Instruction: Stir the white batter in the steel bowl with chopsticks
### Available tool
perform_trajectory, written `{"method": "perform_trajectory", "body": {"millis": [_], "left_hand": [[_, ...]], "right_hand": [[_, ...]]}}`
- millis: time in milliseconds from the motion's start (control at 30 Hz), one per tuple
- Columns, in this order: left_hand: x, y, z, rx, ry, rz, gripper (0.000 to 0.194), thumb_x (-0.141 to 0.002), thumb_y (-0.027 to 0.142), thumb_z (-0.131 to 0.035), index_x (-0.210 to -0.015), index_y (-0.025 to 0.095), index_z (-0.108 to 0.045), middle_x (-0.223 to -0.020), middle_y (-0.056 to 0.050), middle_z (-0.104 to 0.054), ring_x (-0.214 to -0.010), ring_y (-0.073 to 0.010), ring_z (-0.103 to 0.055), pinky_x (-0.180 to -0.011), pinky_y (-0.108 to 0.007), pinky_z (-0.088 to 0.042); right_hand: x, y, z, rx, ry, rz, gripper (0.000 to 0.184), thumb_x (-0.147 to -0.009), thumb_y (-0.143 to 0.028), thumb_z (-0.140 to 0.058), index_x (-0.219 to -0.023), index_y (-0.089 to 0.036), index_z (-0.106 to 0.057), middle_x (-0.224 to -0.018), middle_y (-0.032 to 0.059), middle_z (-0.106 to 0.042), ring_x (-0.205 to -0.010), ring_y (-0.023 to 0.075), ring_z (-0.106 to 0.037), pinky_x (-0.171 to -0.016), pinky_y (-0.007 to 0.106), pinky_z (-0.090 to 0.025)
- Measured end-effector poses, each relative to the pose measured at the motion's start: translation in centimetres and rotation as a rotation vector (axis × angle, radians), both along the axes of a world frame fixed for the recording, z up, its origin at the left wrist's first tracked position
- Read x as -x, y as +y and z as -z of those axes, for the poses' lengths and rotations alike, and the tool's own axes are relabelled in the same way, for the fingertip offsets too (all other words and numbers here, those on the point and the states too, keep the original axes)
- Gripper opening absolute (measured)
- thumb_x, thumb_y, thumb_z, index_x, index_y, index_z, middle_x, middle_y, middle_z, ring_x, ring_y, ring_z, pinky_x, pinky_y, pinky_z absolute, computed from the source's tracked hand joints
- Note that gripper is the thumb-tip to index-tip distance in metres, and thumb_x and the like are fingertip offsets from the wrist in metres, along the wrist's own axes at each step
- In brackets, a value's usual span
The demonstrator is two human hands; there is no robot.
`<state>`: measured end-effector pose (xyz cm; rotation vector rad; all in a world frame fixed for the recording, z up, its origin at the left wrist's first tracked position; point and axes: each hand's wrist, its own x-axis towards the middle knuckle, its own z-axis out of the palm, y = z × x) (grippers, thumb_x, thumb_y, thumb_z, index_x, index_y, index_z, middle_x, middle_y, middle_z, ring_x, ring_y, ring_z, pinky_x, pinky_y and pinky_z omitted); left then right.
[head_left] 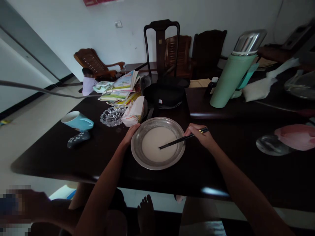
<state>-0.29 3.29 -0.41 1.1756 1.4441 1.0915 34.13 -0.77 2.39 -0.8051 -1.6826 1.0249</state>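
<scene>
A round metal bowl (136, 154) stands on the dark wooden table, holding a smooth whitish mixture (157, 141). My left hand (131, 131) grips the bowl's rim at its upper left; some of its fingers are hidden by the rim. In my right hand (199, 133), at the bowl's right edge, is a pair of dark chopsticks (174, 142) with gold bands. They slant down to the left across the rim, and their tips are in the mixture near its middle.
Behind the bowl lie a paper packet (135, 111), a glass dish (112, 116), a stack of booklets (123, 87) and a black bag (164, 95). Leftward are a blue mug (80, 121) and a game controller (78, 139). A tall green thermos (231, 75) rises at right.
</scene>
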Motion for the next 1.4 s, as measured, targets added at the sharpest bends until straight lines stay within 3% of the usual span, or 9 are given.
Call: {"method": "perform_trajectory", "body": {"millis": [133, 267, 467, 633, 833, 933, 1033, 1233, 1400], "left_hand": [[0.01, -0.01, -0.07, -0.009, -0.005, 0.004, 0.046, -0.057, 0.063, -0.072, -0.062, 0.019, -0.061, -0.063, 0.0, -0.062, -0.07, -0.0198, -0.057, -0.066, -0.031, -0.044], [-0.18, -0.17, -0.33, 0.001, -0.012, 0.02, 0.046, -0.057, 0.063, -0.071, -0.061, 0.019, -0.06, -0.06, 0.0, -0.06, -0.064, -0.0182, -0.054, -0.063, -0.03, -0.043], [-0.39, -0.21, -0.53, -0.018, 0.0, 0.012, 0.045, -0.056, 0.062, -0.071, -0.061, 0.019, -0.06, -0.061, -0.001, -0.061, -0.067, -0.0198, -0.054, -0.065, -0.031, -0.044], [-0.3, -0.21, -0.55, -0.023, 0.024, 0.024, 0.043, -0.059, 0.062, -0.068, -0.06, 0.02, -0.058, -0.062, -0.001, -0.06, -0.069, -0.0206, -0.055, -0.065, -0.031, -0.042], [-0.32, -0.42, -0.68, 0.023, -0.034, 0.046, 0.045, -0.057, 0.062, -0.071, -0.063, 0.019, -0.06, -0.06, 0.001, -0.059, -0.061, -0.0166, -0.051, -0.061, -0.029, -0.041], [-0.31, -0.42, -0.66, 0.011, -0.024, 0.036, 0.045, -0.058, 0.062, -0.071, -0.062, 0.019, -0.059, -0.059, 0.002, -0.059, -0.06, -0.016, -0.051, -0.06, -0.029, -0.041], [-0.25, -0.33, -0.58, -0.001, -0.005, 0.038, 0.045, -0.058, 0.062, -0.071, -0.06, 0.019, -0.058, -0.058, 0.001, -0.059, -0.062, -0.017, -0.053, -0.061, -0.029, -0.042], [-0.04, -0.21, -0.26, 0.007, -0.019, 0.027, 0.045, -0.059, 0.062, -0.071, -0.064, 0.018, -0.062, -0.061, 0.001, -0.061, -0.062, -0.0168, -0.054, -0.061, -0.029, -0.043], [-0.04, -0.11, -0.17, -0.008, -0.044, 0.028, 0.044, -0.058, 0.06, -0.074, -0.063, 0.018, -0.063, -0.062, 0.002, -0.062, -0.063, -0.016, -0.054, -0.062, -0.028, -0.044]], "right_hand": [[0.05, 0.11, 0.01, -0.08, -0.117, 0.019, 0.036, -0.093, -0.048, -0.054, -0.076, -0.023, -0.074, -0.08, 0.0044, -0.075, -0.08, 0.0207, -0.067, -0.077, 0.036, -0.049], [-0.51, 0.16, -0.22, -0.015, -0.006, 0.12, 0.043, -0.093, -0.05, -0.053, -0.065, -0.022, -0.07, -0.068, 0.0037, -0.071, -0.069, 0.0195, -0.067, -0.071, 0.034, -0.05], [0.23, -0.05, -0.05, -0.05, -0.094, -0.015, 0.036, -0.093, -0.049, -0.055, -0.075, -0.023, -0.074, -0.077, 0.004, -0.074, -0.078, 0.0205, -0.067, -0.075, 0.036, -0.05], [-0.38, 0.11, -0.22, -0.027, -0.015, 0.119, 0.043, -0.092, -0.052, -0.054, -0.066, -0.022, -0.071, -0.069, 0.0036, -0.071, -0.07, 0.0197, -0.067, -0.072, 0.035, -0.05], [0.23, -0.09, -0.08, -0.039, -0.086, -0.027, 0.04, -0.093, -0.05, -0.053, -0.072, -0.023, -0.073, -0.075, 0.0037, -0.073, -0.074, 0.0198, -0.067, -0.073, 0.035, -0.05], [0.13, 0.02, -0.04, -0.1, -0.121, 0.034, 0.036, -0.093, -0.049, -0.054, -0.075, -0.025, -0.074, -0.077, 0.0031, -0.074, -0.078, 0.0207, -0.065, -0.076, 0.037, -0.049], [-0.17, 0.03, -0.16, -0.054, -0.019, 0.106, 0.043, -0.093, -0.052, -0.053, -0.066, -0.024, -0.071, -0.068, 0.0033, -0.07, -0.071, 0.0202, -0.064, -0.072, 0.037, -0.049], [0.39, -0.18, -0.23, -0.072, -0.104, -0.016, 0.04, -0.093, -0.051, -0.052, -0.072, -0.025, -0.074, -0.073, 0.0035, -0.072, -0.077, 0.021, -0.064, -0.075, 0.038, -0.049], [-0.15, 0.05, -0.26, -0.062, -0.023, 0.108, 0.042, -0.093, -0.051, -0.054, -0.066, -0.024, -0.072, -0.069, 0.0028, -0.071, -0.071, 0.0198, -0.064, -0.074, 0.037, -0.048]]}}
